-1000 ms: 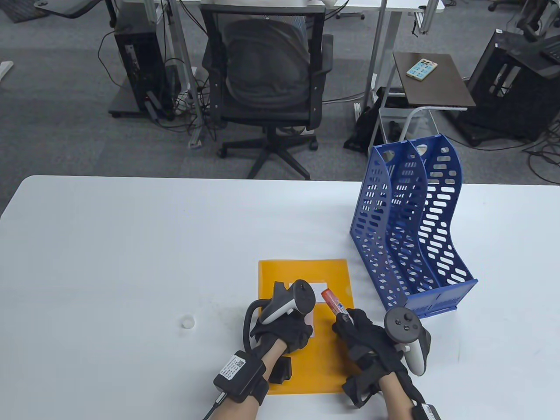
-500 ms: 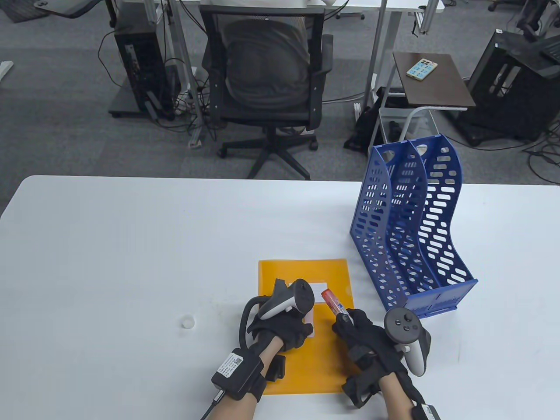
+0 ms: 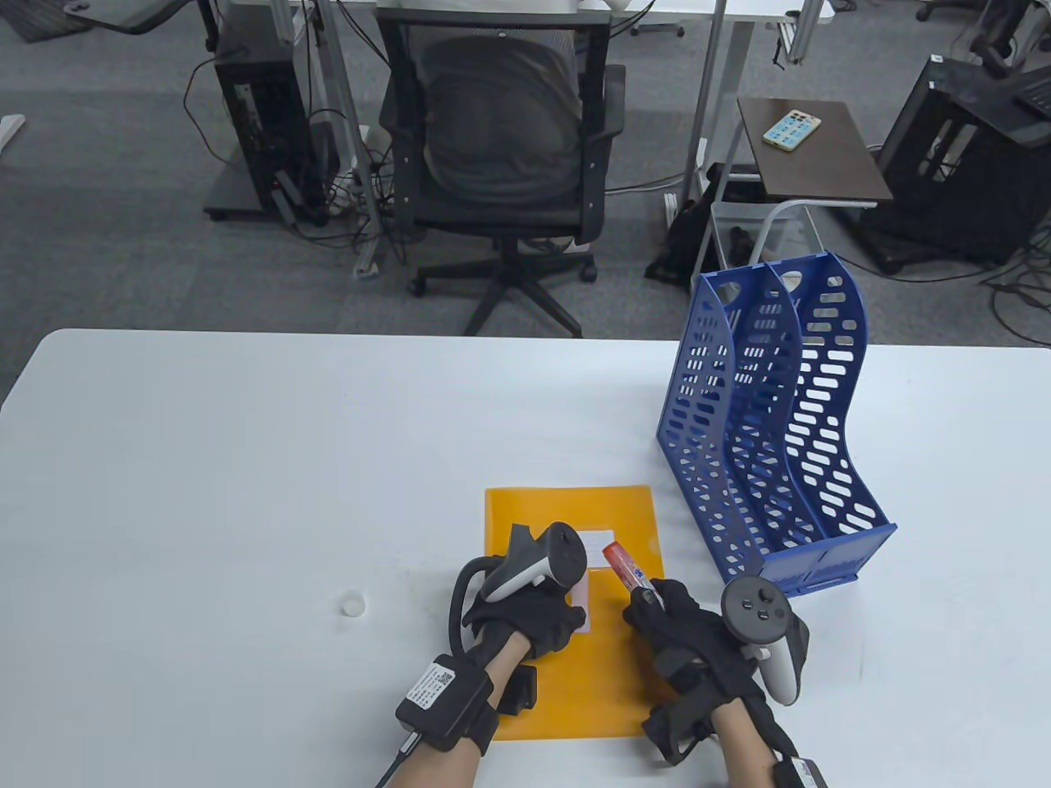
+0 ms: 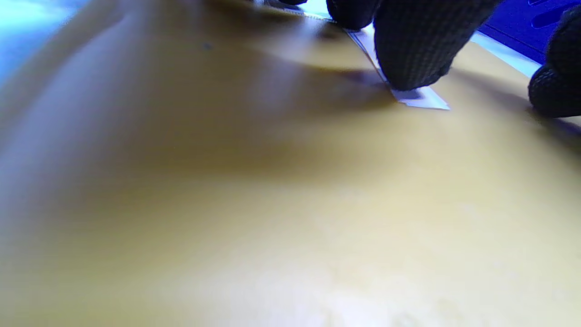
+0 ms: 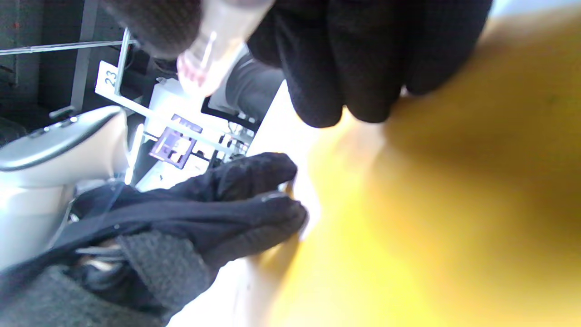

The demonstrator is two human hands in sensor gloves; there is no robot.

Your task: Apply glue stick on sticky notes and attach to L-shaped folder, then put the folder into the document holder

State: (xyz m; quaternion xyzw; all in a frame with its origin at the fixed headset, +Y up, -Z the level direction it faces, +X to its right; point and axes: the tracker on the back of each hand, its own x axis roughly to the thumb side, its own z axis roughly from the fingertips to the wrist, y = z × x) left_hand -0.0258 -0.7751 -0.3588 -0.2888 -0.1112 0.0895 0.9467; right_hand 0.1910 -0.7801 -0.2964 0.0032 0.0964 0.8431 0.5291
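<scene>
- On the white table [image 3: 205, 460] lay the orange folder [image 3: 566, 513], flat, well short of going anywhere.
- Just right of it stood the blue document holder [image 3: 772, 435], both slots showing nothing inside; the folder was not in it.
- Over the last second my left hand [image 3: 525, 611] had slid slightly toward me across the folder. I judged I was smoothing the note flat, so the sticking step looked nearly done.
- My left fingers [image 4: 413, 45] lay straight, pressing the pale sticky note [image 4: 420, 97] onto the folder.
- My right hand [image 3: 690, 640] had not moved; its fingers were curled round the glue stick [image 3: 628, 566], tip pointing away, above the folder.
- Left of the folder sat a small white cap [image 3: 352, 605], apart from everything.
</scene>
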